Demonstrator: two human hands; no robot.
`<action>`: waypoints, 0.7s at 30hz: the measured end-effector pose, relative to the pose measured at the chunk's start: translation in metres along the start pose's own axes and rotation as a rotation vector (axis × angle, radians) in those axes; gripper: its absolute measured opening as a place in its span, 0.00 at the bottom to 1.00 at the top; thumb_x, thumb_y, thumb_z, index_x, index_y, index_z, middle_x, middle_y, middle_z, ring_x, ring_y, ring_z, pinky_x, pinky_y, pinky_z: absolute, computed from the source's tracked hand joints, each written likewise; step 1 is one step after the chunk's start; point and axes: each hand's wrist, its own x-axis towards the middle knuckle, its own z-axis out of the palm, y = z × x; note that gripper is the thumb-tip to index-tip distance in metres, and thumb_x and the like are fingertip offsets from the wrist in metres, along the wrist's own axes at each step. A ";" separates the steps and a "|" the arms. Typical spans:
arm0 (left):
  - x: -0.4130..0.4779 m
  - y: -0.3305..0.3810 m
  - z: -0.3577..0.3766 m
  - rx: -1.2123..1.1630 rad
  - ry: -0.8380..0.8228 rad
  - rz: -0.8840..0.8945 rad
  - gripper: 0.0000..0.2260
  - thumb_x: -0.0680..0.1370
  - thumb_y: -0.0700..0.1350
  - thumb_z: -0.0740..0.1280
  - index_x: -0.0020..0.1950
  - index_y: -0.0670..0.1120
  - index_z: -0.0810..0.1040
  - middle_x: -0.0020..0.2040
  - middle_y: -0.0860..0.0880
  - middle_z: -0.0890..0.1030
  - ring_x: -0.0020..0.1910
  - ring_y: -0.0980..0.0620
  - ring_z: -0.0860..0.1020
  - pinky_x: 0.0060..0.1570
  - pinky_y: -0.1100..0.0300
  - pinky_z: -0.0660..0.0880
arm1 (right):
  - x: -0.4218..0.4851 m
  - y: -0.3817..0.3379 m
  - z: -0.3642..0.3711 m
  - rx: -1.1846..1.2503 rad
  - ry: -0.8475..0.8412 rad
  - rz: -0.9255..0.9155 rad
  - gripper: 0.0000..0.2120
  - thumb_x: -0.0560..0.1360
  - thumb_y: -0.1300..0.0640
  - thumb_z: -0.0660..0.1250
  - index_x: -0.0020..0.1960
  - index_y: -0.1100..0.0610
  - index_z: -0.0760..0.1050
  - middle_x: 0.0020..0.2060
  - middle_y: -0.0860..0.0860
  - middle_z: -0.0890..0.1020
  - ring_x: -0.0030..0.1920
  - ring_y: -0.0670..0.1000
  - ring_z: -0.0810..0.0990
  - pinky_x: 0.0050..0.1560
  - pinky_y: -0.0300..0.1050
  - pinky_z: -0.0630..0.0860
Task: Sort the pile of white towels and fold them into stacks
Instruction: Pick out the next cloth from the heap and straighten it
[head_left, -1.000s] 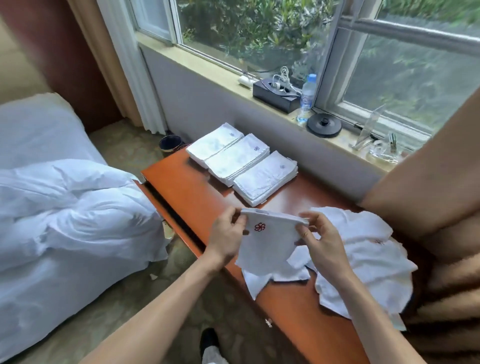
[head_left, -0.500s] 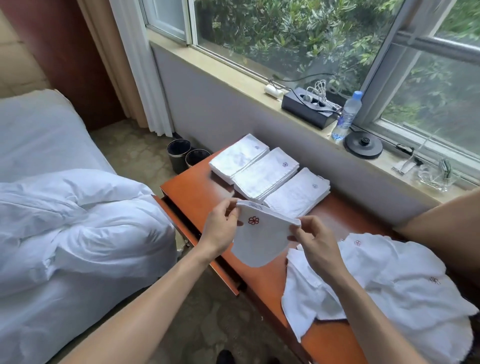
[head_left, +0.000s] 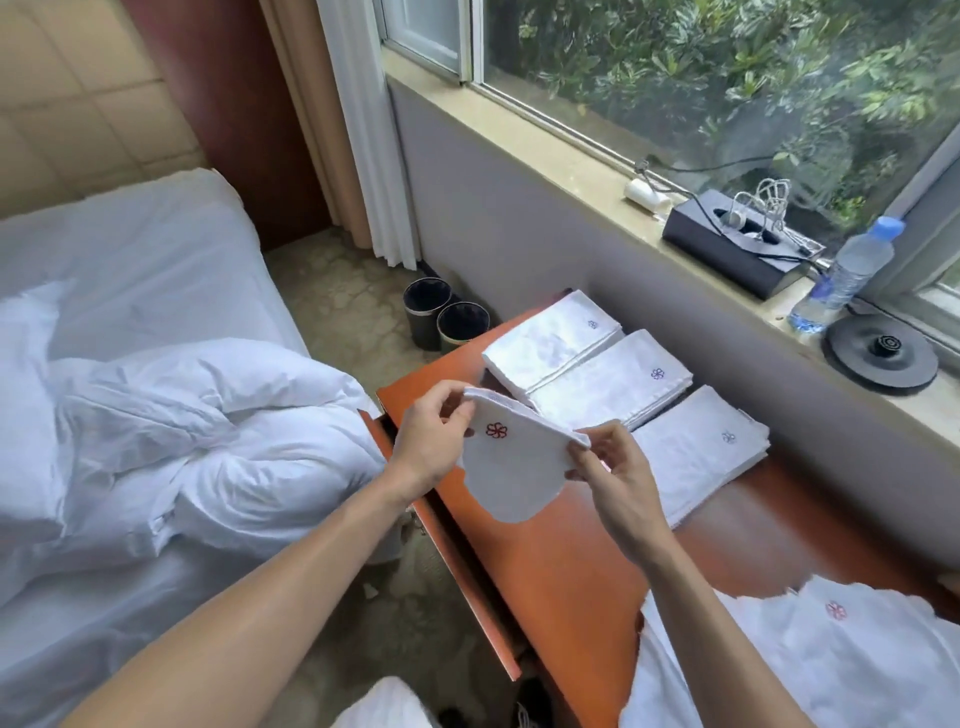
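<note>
A folded white towel (head_left: 511, 467) with a red flower logo hangs in the air over the near-left edge of the orange table (head_left: 561, 571). My left hand (head_left: 428, 441) pinches its upper left corner and my right hand (head_left: 613, 467) pinches its upper right corner. Three neat stacks of folded towels lie side by side toward the window: the far stack (head_left: 550, 340), the middle stack (head_left: 610, 382) and the near stack (head_left: 696, 452). The loose pile of white towels (head_left: 810, 660) lies on the table at the lower right.
A bed with a rumpled white duvet (head_left: 171, 431) fills the left. Two dark bins (head_left: 447, 319) stand on the floor beyond the table's end. On the windowsill are a black box (head_left: 727, 249), a water bottle (head_left: 847, 275) and a round black base (head_left: 883, 353).
Both hands have carried the folded towel up and away from the loose pile, toward the three stacks. The view has swung left, so the pile now sits at the lower right.
</note>
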 end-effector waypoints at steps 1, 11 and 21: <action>0.006 -0.003 -0.004 0.008 0.003 -0.016 0.16 0.82 0.42 0.66 0.48 0.66 0.81 0.46 0.59 0.84 0.47 0.56 0.83 0.45 0.60 0.82 | 0.007 0.000 0.004 -0.012 -0.001 -0.003 0.06 0.82 0.62 0.67 0.47 0.59 0.74 0.47 0.60 0.81 0.48 0.59 0.81 0.46 0.54 0.83; 0.140 -0.045 -0.089 -0.050 -0.113 -0.012 0.10 0.82 0.40 0.67 0.52 0.56 0.82 0.47 0.57 0.85 0.48 0.55 0.83 0.50 0.59 0.81 | 0.115 0.000 0.123 -0.011 0.135 0.034 0.03 0.83 0.55 0.67 0.50 0.53 0.77 0.47 0.55 0.82 0.48 0.59 0.82 0.51 0.58 0.83; 0.251 -0.084 -0.126 -0.048 -0.316 -0.022 0.11 0.82 0.42 0.67 0.50 0.60 0.81 0.45 0.57 0.84 0.46 0.59 0.81 0.48 0.60 0.80 | 0.163 -0.022 0.192 -0.067 0.319 0.086 0.04 0.83 0.55 0.67 0.52 0.55 0.78 0.47 0.50 0.83 0.48 0.50 0.82 0.51 0.56 0.82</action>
